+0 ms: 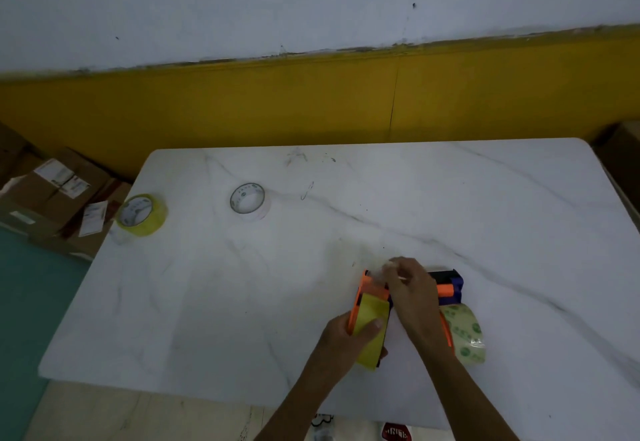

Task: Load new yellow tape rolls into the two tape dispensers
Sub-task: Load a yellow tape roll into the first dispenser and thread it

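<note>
An orange tape dispenser (366, 297) with a yellow tape roll (372, 331) in it lies near the table's front edge. My left hand (349, 336) grips that roll and dispenser, thumb across the yellow tape. My right hand (412, 288) pinches the loose tape end at the dispenser's front. Behind my right wrist lies a second dispenser (450, 288), blue and orange, holding a pale clear roll (465, 335). A spare yellow tape roll (142, 215) sits near the table's left edge.
A nearly used-up roll core (248, 199) lies on the white marble table (485, 215), left of centre. Cardboard boxes (52, 191) are stacked on the floor at the left. A yellow and white wall stands behind the table.
</note>
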Available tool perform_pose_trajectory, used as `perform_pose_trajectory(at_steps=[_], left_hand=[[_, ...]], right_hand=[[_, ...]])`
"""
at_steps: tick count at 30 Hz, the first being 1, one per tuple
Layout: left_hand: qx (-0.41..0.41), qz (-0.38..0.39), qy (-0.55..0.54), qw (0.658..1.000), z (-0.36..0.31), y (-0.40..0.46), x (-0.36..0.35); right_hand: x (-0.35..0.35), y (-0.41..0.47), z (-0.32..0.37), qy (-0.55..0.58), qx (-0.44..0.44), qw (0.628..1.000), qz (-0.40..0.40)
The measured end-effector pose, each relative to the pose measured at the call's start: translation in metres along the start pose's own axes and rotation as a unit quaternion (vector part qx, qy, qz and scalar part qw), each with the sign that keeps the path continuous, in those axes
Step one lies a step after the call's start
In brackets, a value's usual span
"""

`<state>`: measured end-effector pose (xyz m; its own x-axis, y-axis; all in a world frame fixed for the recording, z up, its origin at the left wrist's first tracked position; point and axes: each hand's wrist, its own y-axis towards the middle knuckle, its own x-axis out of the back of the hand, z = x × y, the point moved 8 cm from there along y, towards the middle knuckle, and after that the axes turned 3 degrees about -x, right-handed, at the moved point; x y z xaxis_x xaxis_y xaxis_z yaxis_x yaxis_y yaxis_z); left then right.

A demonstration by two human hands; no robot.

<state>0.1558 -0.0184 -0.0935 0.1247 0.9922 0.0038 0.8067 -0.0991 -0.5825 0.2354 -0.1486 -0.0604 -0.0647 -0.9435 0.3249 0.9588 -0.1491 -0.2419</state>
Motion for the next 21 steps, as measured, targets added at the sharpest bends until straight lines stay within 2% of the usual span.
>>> perform_pose_trajectory(at_steps=[3,6,12,15,21], left_hand=[[0.002,-0.011,0.003,1.0,-0.002,0.002,0.002],[0.005,-0.005,0.013,1.0,0.002,0.003,0.001],[0.045,0.035,0.035,0.998,0.012,0.003,0.007],[0.068,0.04,0.037,0.996,0.016,0.002,0.007],[0.053,0.034,0.051,0.997,0.013,0.002,0.009]], right_hand=[[-0.005,0.01,0.004,0.032,0.012,0.996,0.079],[-0.008,0.019,-0.009,0.134,-0.051,0.984,0.105],[0.006,0.037,-0.013,0.235,-0.109,0.965,0.033],[0.007,0.05,-0.012,0.212,-0.107,0.97,0.044],[0.014,0.072,-0.003,0.225,-0.11,0.968,0.028]])
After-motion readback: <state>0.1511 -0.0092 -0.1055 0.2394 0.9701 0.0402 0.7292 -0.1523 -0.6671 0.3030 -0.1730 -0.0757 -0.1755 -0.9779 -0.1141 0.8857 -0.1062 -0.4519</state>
